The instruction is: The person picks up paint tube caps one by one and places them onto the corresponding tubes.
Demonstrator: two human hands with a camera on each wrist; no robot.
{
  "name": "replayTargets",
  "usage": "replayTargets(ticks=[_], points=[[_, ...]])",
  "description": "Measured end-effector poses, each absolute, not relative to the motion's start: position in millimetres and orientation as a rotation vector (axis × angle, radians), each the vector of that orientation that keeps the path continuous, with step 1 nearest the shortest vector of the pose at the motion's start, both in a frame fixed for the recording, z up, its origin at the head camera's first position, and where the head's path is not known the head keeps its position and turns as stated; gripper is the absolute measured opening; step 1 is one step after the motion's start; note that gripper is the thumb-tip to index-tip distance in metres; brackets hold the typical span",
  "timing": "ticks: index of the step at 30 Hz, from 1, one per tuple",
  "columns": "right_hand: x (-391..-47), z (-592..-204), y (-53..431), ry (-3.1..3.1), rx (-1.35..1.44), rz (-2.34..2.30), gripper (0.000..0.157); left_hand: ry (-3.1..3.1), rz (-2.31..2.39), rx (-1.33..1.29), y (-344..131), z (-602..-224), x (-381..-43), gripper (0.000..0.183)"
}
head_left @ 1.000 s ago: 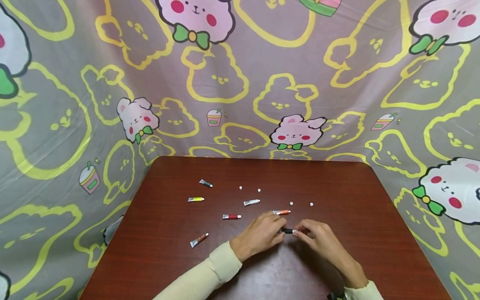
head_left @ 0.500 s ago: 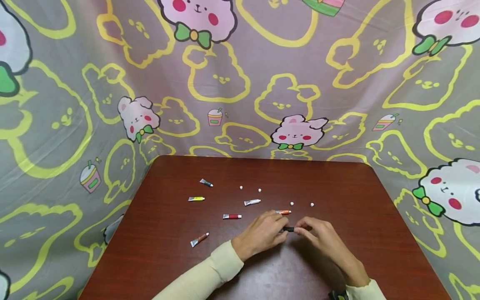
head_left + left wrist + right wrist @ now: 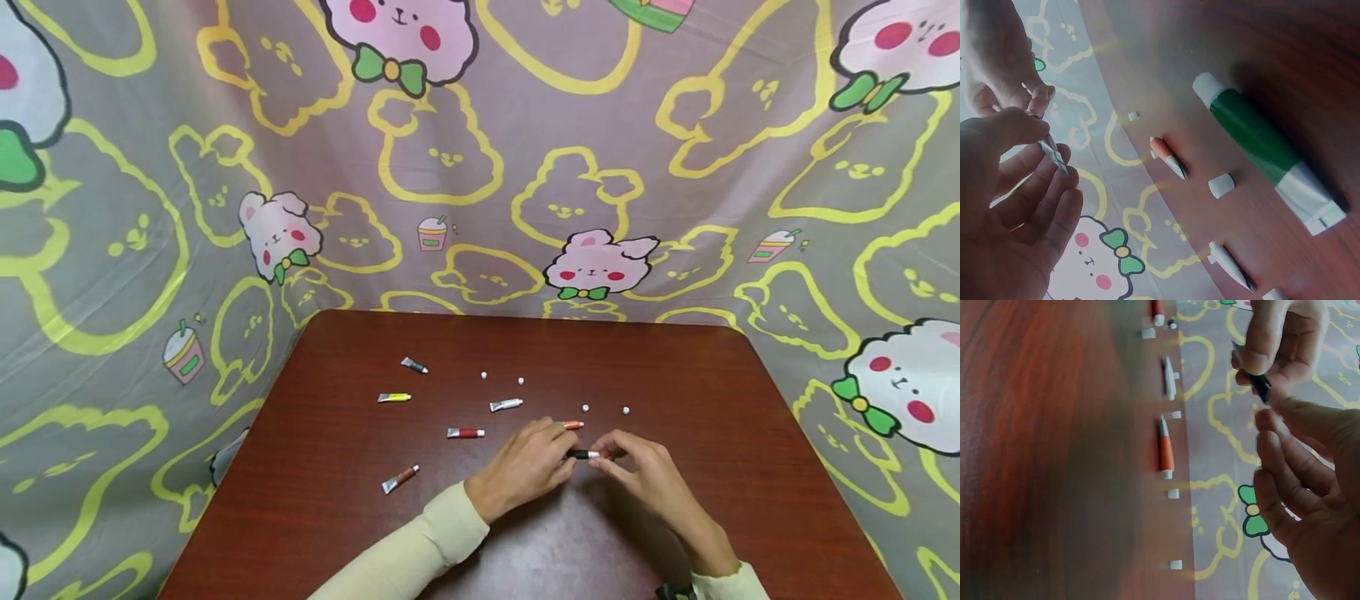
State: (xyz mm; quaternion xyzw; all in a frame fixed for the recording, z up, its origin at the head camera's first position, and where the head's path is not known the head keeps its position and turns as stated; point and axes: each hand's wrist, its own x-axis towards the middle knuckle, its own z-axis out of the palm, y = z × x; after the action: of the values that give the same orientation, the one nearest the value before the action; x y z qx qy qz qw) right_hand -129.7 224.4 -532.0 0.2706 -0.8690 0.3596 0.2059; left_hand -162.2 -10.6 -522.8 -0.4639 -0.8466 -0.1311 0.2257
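Note:
My left hand (image 3: 528,463) pinches a small black paint tube (image 3: 581,454) by its silver crimped end, close over the table. At the tube's other end, the thumb and fingertips of my right hand (image 3: 645,467) pinch the white tip (image 3: 594,455). In the right wrist view the black tube (image 3: 1259,385) bridges the two hands, and the right fingertips cover its end. Just beyond the left fingers lies an orange paint tube (image 3: 573,425), partly hidden by that hand. A green paint tube (image 3: 1257,137) shows large in the left wrist view.
Red (image 3: 466,433), white (image 3: 506,405), yellow (image 3: 394,397), brown (image 3: 401,479) and dark blue-grey (image 3: 414,365) paint tubes lie left and behind on the brown table (image 3: 675,358). Several loose white caps, one of them (image 3: 626,410) far right, lie behind the hands. Patterned cloth (image 3: 480,167) hangs around.
Both hands and the black tube have risen slightly in the head view. The right fingers have shifted at the tube's end, and its white tip, hidden half a second ago, shows again.

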Motion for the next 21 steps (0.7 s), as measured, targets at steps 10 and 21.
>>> replayTargets(ticks=[10,21], points=[[-127.5,-531.3,224.7,-2.479,0.714,1.007,0.023,-2.337,-0.302,-1.272,-9.8,-521.0,-160.3,0.009],[-128.6,-533.7,221.4,-2.451,0.615,1.03,0.024,-2.307,-0.338,-1.275,-7.6,-521.0,-160.1,0.008]])
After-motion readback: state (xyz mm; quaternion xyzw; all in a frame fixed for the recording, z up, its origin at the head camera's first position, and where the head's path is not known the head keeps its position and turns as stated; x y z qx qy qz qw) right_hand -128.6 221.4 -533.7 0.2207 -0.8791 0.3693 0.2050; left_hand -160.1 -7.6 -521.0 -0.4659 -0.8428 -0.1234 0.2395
